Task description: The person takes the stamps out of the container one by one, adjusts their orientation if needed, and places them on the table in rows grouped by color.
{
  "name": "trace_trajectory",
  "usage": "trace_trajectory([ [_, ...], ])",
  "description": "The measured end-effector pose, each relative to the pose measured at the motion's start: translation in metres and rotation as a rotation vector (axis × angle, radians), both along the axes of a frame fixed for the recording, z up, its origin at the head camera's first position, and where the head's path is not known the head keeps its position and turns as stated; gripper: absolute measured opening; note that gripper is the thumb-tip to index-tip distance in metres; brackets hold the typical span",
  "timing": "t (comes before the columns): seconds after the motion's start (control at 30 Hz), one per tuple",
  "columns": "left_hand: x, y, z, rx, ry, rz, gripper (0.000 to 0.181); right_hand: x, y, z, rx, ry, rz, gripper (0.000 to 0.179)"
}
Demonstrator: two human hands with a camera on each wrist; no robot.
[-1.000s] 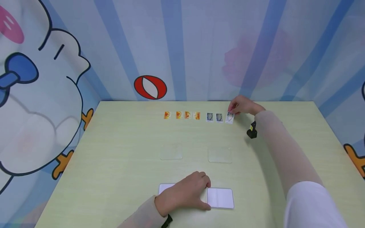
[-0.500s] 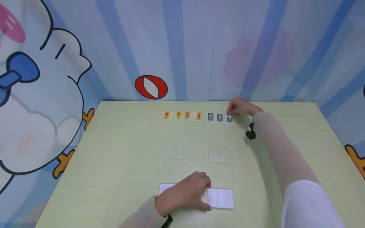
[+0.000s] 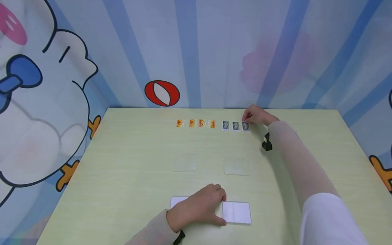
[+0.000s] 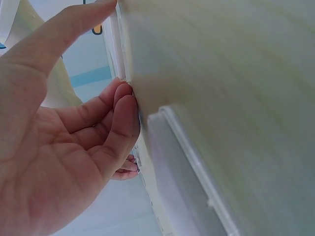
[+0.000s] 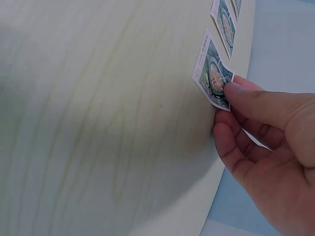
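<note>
In the head view, my right hand [image 3: 258,115] is at the back of the table, pinching a postage stamp [image 3: 245,126] by its upper corner. Its perforated white edge and dark green picture show in the right wrist view, where the stamp [image 5: 212,73] bends slightly under the thumb. Two matching stamps [image 3: 230,126] lie just left of it. Several orange stamps [image 3: 201,123] continue that row. Near the front, my left hand [image 3: 200,208] holds a flat white case [image 3: 237,213] at its left end, thumb and fingertips at opposite edges. A second white case [image 3: 177,201] lies partly hidden under this hand.
Two clear, thin rectangular sheets [image 3: 184,163] lie mid-table, between the cases and the stamp row. A printed cloth wall [image 3: 211,54] rises right behind the table's back edge. The pale wooden table [image 3: 128,163] extends to both sides.
My right hand has shifted slightly left, bringing its stamp down level and closer to the other dark stamps. The left hand has stayed in place.
</note>
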State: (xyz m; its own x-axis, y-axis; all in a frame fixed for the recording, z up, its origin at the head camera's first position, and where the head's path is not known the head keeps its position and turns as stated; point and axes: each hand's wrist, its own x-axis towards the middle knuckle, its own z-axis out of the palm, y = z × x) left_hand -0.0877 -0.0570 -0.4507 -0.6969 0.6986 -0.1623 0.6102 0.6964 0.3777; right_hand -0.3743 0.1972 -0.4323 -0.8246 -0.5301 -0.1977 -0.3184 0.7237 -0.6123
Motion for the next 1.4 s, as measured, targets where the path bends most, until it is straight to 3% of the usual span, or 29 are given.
trace_trajectory([
  [1.1, 0.0003, 0.0009, 0.0021, 0.005, -0.020, 0.009, 0.052, 0.0017, -0.0027, -0.0072, 0.016, 0.029, -0.055, 0.006],
  [1.4, 0.0008, 0.0011, -0.0016, -0.004, 0.013, 0.006, 0.053, 0.0042, -0.0038, -0.0070, 0.014, 0.057, -0.079, 0.007],
])
